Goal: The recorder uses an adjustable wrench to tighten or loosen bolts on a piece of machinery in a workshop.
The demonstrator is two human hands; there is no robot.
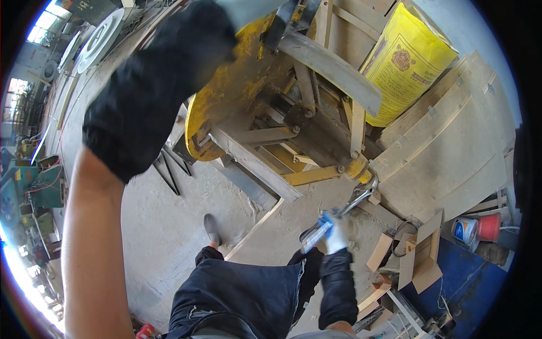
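My right hand (337, 233), in a white and blue glove, is closed around a long metal wrench (357, 201). The wrench's far end sits at the end of a yellow shaft (359, 168) on a yellow machine (217, 101). My left arm, in a black oversleeve (158, 85), reaches up over the left side of the machine. At the top edge my gloved left hand (251, 7) is smeared and partly cut off, so its fingers cannot be made out. Flat metal blades (257, 164) and linkage bars (313, 175) fan out around the machine's hub.
A yellow sack (403, 62) stands behind the machine at right, beside large curved panels (446, 164). Open cardboard boxes (420, 257), a white bucket (464, 230) and a red bucket (489, 227) are at the right. Black metal brackets (169, 169) lie on the floor at left.
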